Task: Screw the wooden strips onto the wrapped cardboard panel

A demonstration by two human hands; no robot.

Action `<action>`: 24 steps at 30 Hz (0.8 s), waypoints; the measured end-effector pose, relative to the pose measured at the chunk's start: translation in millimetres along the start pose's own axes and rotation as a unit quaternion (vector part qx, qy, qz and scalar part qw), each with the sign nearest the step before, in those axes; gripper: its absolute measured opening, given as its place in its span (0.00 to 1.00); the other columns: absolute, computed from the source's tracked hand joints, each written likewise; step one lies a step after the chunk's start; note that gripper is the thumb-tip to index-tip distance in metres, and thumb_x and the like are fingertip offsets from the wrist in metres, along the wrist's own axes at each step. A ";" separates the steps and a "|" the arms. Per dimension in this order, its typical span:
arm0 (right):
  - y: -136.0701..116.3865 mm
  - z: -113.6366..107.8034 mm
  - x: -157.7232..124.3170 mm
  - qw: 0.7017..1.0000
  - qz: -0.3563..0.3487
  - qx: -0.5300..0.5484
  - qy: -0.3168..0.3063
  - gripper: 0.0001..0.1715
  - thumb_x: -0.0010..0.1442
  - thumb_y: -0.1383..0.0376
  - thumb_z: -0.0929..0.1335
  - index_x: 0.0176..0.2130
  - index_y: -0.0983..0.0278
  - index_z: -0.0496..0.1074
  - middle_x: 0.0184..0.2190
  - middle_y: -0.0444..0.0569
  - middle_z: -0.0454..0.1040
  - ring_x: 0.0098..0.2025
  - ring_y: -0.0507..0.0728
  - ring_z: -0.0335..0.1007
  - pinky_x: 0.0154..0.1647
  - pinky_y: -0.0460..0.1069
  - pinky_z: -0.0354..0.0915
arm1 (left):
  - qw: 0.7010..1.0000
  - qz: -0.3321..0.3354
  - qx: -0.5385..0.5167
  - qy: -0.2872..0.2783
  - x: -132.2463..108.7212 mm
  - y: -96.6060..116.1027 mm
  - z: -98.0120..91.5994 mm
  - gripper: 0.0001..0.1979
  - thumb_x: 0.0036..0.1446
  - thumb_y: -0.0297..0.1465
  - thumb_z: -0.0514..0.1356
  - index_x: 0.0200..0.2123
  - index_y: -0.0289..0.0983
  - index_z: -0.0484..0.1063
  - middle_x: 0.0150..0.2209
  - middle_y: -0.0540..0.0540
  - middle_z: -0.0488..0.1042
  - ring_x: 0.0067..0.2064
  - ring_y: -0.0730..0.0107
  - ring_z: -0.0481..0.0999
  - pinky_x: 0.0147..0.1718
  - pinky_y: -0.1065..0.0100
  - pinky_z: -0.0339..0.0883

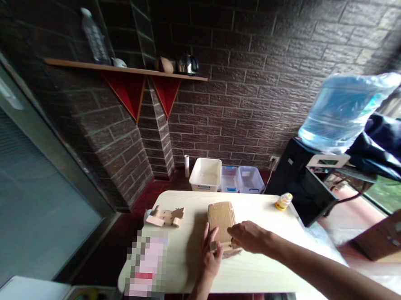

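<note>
A flat wooden board (220, 218) with small holes lies in the middle of the pale table (254, 271). My left hand (209, 254) grips its near left edge, fingers curled around it. My right hand (249, 236) reaches in from the right and rests on the board's near right corner, fingers closed on it over a small wooden piece (232, 250) beneath. A second wooden assembly (165, 216) with pegs lies at the table's far left edge.
A small yellow glue bottle (283, 201) stands at the table's far right. White and clear plastic bins (206, 174) sit on the floor by the brick wall. A black water dispenser (303, 183) with a blue jug (342, 111) stands to the right. A pixelated patch covers the table's near left.
</note>
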State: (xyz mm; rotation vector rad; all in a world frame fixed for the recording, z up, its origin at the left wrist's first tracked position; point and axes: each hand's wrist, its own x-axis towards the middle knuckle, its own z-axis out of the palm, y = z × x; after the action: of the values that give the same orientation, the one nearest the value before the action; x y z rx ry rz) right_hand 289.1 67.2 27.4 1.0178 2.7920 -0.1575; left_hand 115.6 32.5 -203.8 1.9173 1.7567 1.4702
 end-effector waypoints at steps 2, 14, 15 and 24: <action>2.2 3.9 1.0 1.000 0.008 0.000 0.004 0.09 0.63 0.66 0.68 0.43 0.66 0.75 0.34 0.55 0.83 0.30 0.59 0.77 0.25 0.50 0.59 | 1.000 -0.004 -0.004 -0.003 -0.3 0.7 -0.3 0.23 0.68 0.36 0.50 0.64 0.41 0.67 0.73 0.41 0.57 0.71 0.56 0.62 0.67 0.53 0.65; -2.7 -11.5 -1.0 1.000 0.006 -0.015 -0.013 0.15 0.60 0.64 0.71 0.47 0.64 0.74 0.37 0.52 0.83 0.33 0.59 0.78 0.26 0.49 0.58 | 1.000 0.006 -0.020 0.015 0.2 1.9 -0.4 0.23 0.69 0.37 0.49 0.64 0.40 0.68 0.73 0.40 0.56 0.71 0.54 0.63 0.65 0.51 0.66; -3.3 -12.4 -0.6 1.000 0.009 -0.018 -0.013 0.14 0.60 0.64 0.70 0.47 0.64 0.74 0.37 0.51 0.83 0.33 0.58 0.78 0.26 0.49 0.58 | 1.000 0.009 -0.019 0.017 0.1 1.7 -0.1 0.23 0.69 0.37 0.49 0.64 0.40 0.68 0.73 0.40 0.56 0.71 0.53 0.63 0.65 0.50 0.67; -2.5 -1.0 3.0 0.999 0.039 -0.029 -0.017 0.13 0.65 0.62 0.67 0.45 0.66 0.75 0.37 0.58 0.83 0.33 0.61 0.78 0.28 0.51 0.63 | 1.000 0.006 -0.018 0.008 -1.2 2.1 -0.7 0.23 0.70 0.38 0.49 0.64 0.40 0.67 0.73 0.40 0.55 0.72 0.53 0.61 0.66 0.51 0.65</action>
State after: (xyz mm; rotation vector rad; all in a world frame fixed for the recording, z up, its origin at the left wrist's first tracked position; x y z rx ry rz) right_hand 285.1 67.4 27.9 1.0976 2.7055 -0.0819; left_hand 116.7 30.5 -202.7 1.9071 1.7163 1.5142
